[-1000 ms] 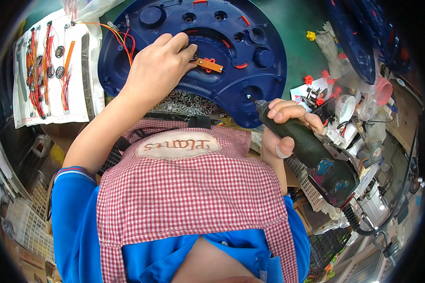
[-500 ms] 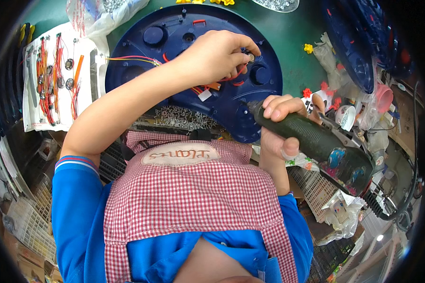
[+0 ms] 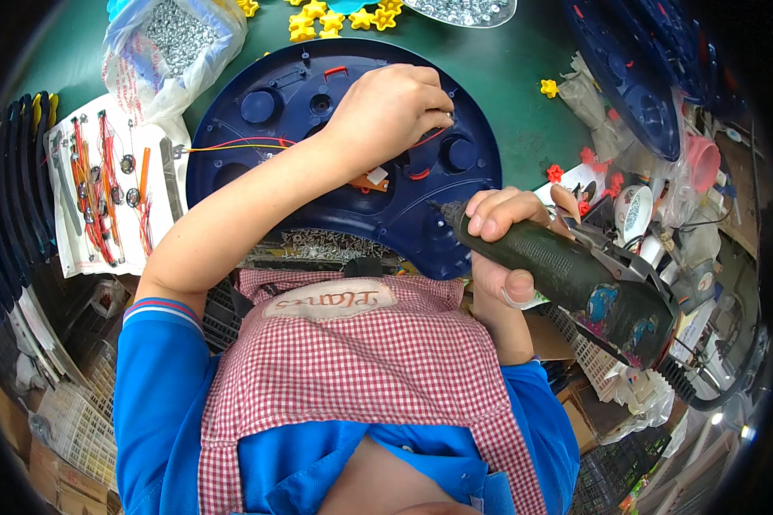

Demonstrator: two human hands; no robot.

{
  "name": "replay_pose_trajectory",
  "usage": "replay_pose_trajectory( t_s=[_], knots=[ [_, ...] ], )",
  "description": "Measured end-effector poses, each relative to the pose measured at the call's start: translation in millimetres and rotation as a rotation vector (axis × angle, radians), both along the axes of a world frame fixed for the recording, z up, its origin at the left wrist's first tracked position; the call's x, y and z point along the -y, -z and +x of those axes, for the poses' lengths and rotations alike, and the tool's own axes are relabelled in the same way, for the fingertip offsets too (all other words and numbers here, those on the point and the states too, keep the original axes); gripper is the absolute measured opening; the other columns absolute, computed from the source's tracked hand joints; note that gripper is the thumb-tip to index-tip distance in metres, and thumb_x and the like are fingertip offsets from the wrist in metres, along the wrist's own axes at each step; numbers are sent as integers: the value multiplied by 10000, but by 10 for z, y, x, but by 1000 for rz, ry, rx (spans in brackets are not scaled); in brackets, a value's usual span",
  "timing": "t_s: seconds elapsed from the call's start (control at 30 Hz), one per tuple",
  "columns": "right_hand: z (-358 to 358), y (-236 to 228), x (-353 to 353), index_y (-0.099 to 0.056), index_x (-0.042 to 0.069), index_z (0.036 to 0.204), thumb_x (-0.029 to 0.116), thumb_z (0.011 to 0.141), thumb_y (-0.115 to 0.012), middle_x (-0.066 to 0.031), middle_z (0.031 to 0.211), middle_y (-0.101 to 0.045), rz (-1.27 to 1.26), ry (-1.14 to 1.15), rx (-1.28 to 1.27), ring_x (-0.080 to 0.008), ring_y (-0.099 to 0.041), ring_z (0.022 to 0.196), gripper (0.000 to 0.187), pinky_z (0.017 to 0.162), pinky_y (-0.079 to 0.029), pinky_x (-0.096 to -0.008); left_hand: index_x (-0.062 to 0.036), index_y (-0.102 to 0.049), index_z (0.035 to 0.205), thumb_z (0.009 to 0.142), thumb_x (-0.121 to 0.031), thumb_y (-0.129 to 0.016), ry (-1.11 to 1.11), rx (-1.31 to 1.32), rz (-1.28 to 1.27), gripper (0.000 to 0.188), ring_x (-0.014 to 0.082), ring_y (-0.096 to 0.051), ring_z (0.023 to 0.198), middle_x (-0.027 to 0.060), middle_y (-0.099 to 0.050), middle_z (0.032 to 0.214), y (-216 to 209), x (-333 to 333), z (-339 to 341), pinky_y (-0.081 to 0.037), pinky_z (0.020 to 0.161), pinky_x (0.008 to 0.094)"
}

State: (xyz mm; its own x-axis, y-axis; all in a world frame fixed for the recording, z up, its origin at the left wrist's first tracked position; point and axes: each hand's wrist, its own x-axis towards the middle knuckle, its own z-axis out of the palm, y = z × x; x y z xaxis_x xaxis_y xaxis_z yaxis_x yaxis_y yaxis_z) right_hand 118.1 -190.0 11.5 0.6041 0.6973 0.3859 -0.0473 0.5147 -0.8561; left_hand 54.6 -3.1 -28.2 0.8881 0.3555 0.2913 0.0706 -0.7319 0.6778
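Observation:
A dark blue curved plastic shell (image 3: 305, 75) lies on the table with its posts facing up. My left hand (image 3: 392, 110) reaches over its far right part, fingers curled down and pinched. A red wire runs from under those fingertips; what they hold is hidden. Below that hand, a small orange circuit board (image 3: 371, 181) with a white connector sits in the shell. Red and yellow wires (image 3: 232, 146) stretch left across the shell. My right hand (image 3: 507, 232) is wrapped round a dark electric screwdriver (image 3: 567, 270), its tip pointing left over the shell's lower right part.
A white sheet (image 3: 82, 249) with wired speakers and components lies left. Behind it stands a plastic bag of small metal parts (image 3: 180, 39). Loose screws (image 3: 331, 243) lie in front of the shell. Yellow star-shaped pieces (image 3: 318, 19) are at the back, and more blue shells (image 3: 631, 94) stand right.
The view has shifted, so the table sits lower. My left fingers have curled further down, hiding the small silvery part seen before. The screwdriver stays in my right hand.

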Motion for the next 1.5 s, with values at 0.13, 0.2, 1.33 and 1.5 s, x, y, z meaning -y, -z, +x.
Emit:
replay_pose_trajectory(
  t_s=[0.13,0.2,1.33,1.5],
  knots=[
    [65,-19,-50,-265,9,1432,510,777,-806,-111,817,-610,7,-44,-23,-223,-602,722,987,681,-520,-379,-133,-733,845,698,-234,-815,-53,57,170,197,212,-588,1013,0,-629,1003,-43,-75,-30,-486,803,343],
    [249,-91,-147,-279,22,1434,496,794,-778,-112,810,-611,61,-111,-20,-229,-598,718,941,688,-515,-386,-128,-712,898,679,-246,-827,-46,161,273,275,236,-588,1015,16,-625,1026,-98,-139,9,-480,821,362],
    [706,-363,-715,-303,82,1455,558,850,-666,-98,830,-580,176,-64,121,-219,-572,725,851,719,-492,-404,-55,-764,968,798,-70,-767,-35,-131,-597,171,177,-663,769,87,-714,847,-292,-81,-196,-524,707,297],
    [441,-328,-600,-273,60,1456,581,799,-749,-99,823,-611,166,-51,28,-219,-617,725,964,707,-520,-395,-42,-746,1071,853,-42,-725,-96,-210,-781,219,85,-623,662,48,-699,822,-292,37,-333,-518,598,235]
  ],
)
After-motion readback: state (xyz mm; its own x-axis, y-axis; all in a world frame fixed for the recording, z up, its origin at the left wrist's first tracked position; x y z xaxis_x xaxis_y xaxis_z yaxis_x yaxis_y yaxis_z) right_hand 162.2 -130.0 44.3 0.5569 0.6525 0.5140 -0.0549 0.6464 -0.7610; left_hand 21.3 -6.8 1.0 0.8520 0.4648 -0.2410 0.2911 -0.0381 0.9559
